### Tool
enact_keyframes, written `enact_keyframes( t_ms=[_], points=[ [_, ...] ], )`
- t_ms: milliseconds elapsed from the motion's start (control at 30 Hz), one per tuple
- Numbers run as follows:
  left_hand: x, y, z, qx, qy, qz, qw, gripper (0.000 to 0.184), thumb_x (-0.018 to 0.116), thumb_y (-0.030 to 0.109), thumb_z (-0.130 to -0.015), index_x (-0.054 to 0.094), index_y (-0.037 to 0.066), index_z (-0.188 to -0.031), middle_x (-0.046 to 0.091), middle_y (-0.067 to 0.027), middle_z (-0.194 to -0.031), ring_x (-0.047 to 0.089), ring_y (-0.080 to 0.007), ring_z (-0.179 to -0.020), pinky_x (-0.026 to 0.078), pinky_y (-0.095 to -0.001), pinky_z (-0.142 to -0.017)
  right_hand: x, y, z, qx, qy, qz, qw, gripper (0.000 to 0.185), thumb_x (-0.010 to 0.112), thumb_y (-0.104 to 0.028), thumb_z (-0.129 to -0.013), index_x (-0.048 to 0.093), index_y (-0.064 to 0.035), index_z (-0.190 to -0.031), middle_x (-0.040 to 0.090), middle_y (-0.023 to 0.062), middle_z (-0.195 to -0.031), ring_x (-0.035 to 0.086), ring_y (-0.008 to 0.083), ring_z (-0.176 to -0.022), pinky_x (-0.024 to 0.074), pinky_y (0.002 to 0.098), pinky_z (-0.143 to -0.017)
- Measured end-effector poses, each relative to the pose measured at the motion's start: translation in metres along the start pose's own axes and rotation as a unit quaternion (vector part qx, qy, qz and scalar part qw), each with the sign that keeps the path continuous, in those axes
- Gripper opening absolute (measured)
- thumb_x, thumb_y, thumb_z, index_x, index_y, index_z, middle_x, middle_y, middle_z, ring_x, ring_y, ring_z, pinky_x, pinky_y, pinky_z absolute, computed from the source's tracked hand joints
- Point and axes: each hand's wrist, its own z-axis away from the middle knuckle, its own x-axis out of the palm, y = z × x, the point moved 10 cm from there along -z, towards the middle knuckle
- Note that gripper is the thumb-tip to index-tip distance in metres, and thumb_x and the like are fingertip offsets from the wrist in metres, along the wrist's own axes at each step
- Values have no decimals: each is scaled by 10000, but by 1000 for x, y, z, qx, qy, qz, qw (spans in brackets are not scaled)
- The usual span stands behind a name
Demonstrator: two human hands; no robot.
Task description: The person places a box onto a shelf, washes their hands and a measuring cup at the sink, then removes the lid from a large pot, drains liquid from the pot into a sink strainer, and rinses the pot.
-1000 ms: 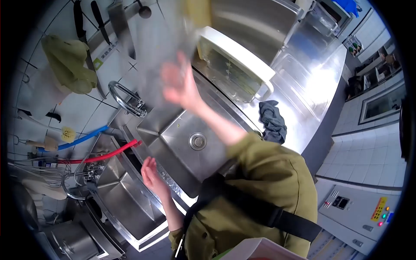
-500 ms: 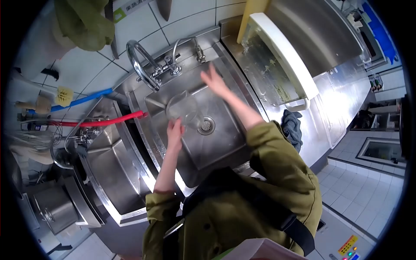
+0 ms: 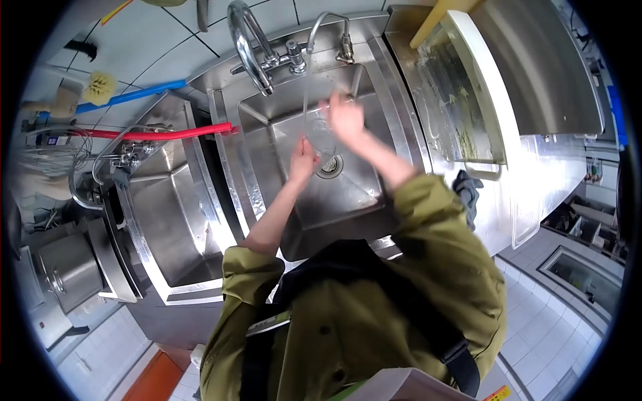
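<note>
My left hand (image 3: 304,164) is closed at the edge of a see-through container (image 3: 324,142), held over the sink basin (image 3: 334,214) close to the drain (image 3: 330,166). The container's outline is faint, so its exact kind is unclear. A thin stream of water (image 3: 306,100) falls from the slim curved tap (image 3: 328,16) towards the container. My right hand (image 3: 346,119) is beside the container on its far right side. Motion smears its fingers, and whether they touch the container cannot be made out.
A large chrome faucet (image 3: 251,47) rises at the sink's back. Left are a second sink (image 3: 170,220) and a red hose (image 3: 154,134). To the right stand a white-rimmed clear tub (image 3: 491,73) and a dark cloth (image 3: 466,194) on the steel counter.
The view has shifted. Water now runs from the slim tap. My right hand has come from near that tap to beside the container, and my left hand has moved the container beneath the stream.
</note>
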Motion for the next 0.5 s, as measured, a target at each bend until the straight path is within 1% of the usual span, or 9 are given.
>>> enact_keyframes(
  t_ms=[67,133,233,267,333,400,433,467,500],
  points=[
    [9,-21,-12,4,-8,27,1000,365,315,305,-868,430,61,-1115,489,-5,-649,445,-84,-545,368,-224,-514,85,-11,61,116,-248,-281,920,447,362,-424,-798,510,-9,-873,566,156,-696,564,270,-575,442,369,-508],
    [-2,-43,-21,-1,18,32,999,371,319,338,-862,526,57,-988,536,-29,-728,485,-103,-601,388,-243,-559,106,-41,90,160,-317,-438,826,450,326,-433,-809,518,-34,-888,574,171,-763,568,304,-666,436,391,-587],
    [-43,-28,-19,-70,51,166,982,371,475,353,-791,513,77,-1037,543,-30,-840,493,-111,-707,410,-251,-610,31,-82,85,-38,-375,-278,884,397,335,-411,-813,522,-83,-938,568,162,-841,535,328,-801,405,391,-713],
    [-56,-28,-21,-125,19,80,989,422,536,377,-746,511,75,-1040,540,-33,-872,497,-116,-771,414,-251,-643,21,-86,90,-109,-396,-187,892,365,357,-388,-810,521,-90,-944,563,164,-839,524,326,-822,386,397,-754],
    [-61,-17,-30,-47,2,61,997,548,596,403,-675,477,67,-1090,538,-51,-932,495,-127,-773,414,-250,-648,20,-69,83,-267,-282,-172,905,346,371,-370,-803,558,-110,-931,569,96,-895,510,274,-879,378,367,-792],
    [-60,1,-34,44,71,-50,995,686,615,347,-648,339,25,-1187,469,-142,-1101,490,-250,-953,398,-312,-794,21,-13,45,-108,-205,-323,918,376,410,-331,-810,529,-11,-969,547,162,-926,499,312,-903,372,359,-804],
    [-46,3,-24,20,81,-66,994,648,598,255,-682,297,59,-1221,430,-136,-1147,493,-224,-930,384,-308,-801,23,8,32,-52,-188,-283,939,373,433,-311,-805,514,4,-986,541,179,-933,513,310,-881,390,355,-770],
    [-27,10,-27,147,93,-89,981,659,592,255,-690,275,50,-1230,417,-151,-1158,503,-230,-920,395,-306,-782,23,28,20,7,-167,-240,956,374,457,-292,-799,500,19,-1003,535,196,-940,527,308,-859,409,351,-737],
    [-7,27,-9,149,3,-72,986,646,580,257,-701,266,93,-1241,446,-153,-1129,519,-227,-884,408,-300,-763,20,29,12,-20,-163,-242,956,373,458,-282,-799,493,24,-1010,535,198,-939,529,297,-859,407,335,-748]
  ],
)
